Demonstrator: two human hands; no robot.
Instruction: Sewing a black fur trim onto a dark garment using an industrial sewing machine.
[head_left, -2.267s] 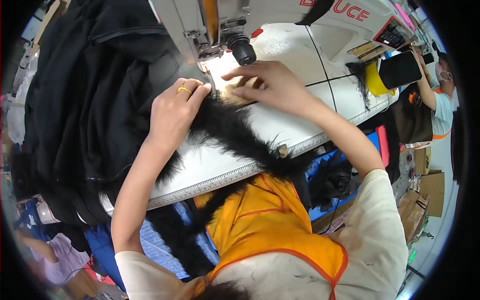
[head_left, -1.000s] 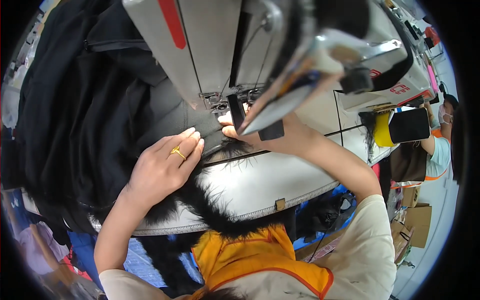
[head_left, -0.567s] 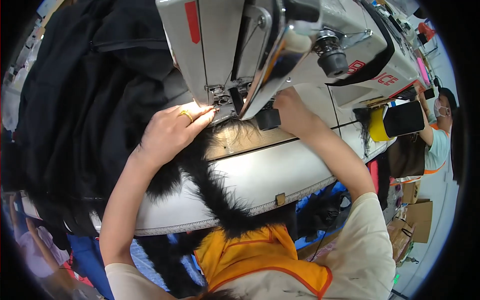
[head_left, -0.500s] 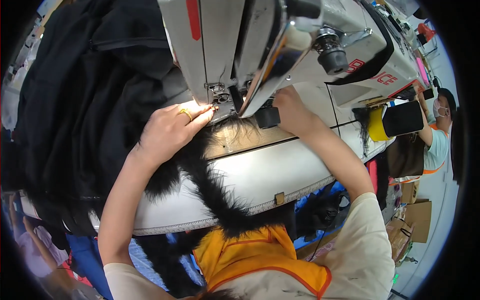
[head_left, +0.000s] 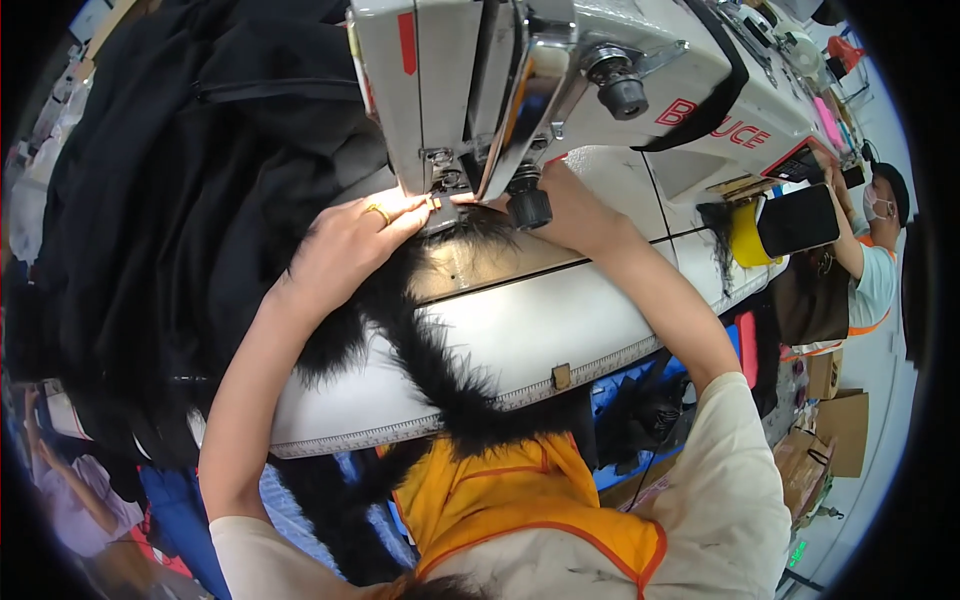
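Note:
My left hand point(head_left: 350, 245), with a ring on one finger, lies flat on a black fur strip point(head_left: 425, 345), fingertips right at the presser foot point(head_left: 445, 195) of a white sewing machine point(head_left: 560, 80). My right hand point(head_left: 570, 205) reaches under the machine head; its fingers are mostly hidden behind the machine. The fur strip runs from the needle across the white table point(head_left: 520, 330) and hangs over the front edge toward my lap. Black fabric point(head_left: 180, 200) is piled left of the machine.
A ruler strip point(head_left: 400, 425) lines the table's front edge. At the right, another person point(head_left: 865, 270) in an orange-trimmed vest sits by a black screen point(head_left: 798, 220) and a yellow object point(head_left: 745, 235). Cardboard boxes point(head_left: 835, 430) stand on the floor at the right.
The view has dropped closer to the machine head. My left hand slid forward along the fur to the presser foot, and my right hand went under the machine arm.

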